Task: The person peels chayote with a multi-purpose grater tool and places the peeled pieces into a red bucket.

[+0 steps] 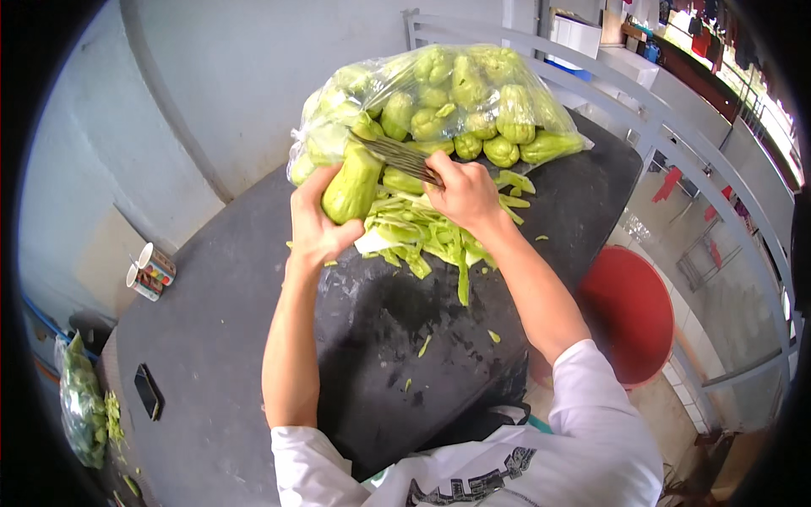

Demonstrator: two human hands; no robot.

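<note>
My left hand (310, 222) grips a pale green chayote (352, 187) from its left side, above the dark tabletop (215, 266). In my right hand (466, 190) is a dark, blurred blade, likely a knife or peeler (399, 157). Its far end reaches the upper part of the chayote. Beneath both hands lies a heap of green peelings (418, 231). Just beyond them rests a large clear plastic bag (443, 76) full of chayotes, its near side lying open around several of the fruits. The handle of the blade is hidden in my fist.
Two paper cups (152, 269) stand at the table's left edge, with a phone (148, 391) nearer me. A bag of greens (82, 405) sits lower left. To the right are a red tub (627, 317) on the floor and a metal railing (684, 139). A wall (266, 76) borders the table's far left.
</note>
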